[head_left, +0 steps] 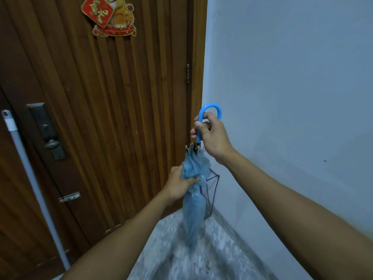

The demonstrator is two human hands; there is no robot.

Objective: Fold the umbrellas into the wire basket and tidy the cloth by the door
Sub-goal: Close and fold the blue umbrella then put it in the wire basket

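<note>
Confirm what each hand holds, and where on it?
Both hold the blue umbrella: right hand grips the curved handle at its base, left hand squeezes the gathered canopy around its middle.

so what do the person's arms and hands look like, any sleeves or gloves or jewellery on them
Both arms are bare along all that shows, with no sleeve in view. The left hand and right hand wear no gloves, and no ring, watch or bracelet is visible on the fingers or wrists. No markings or bandages can be made out.

A speckled grey floor carries the wire basket in the corner.
</note>
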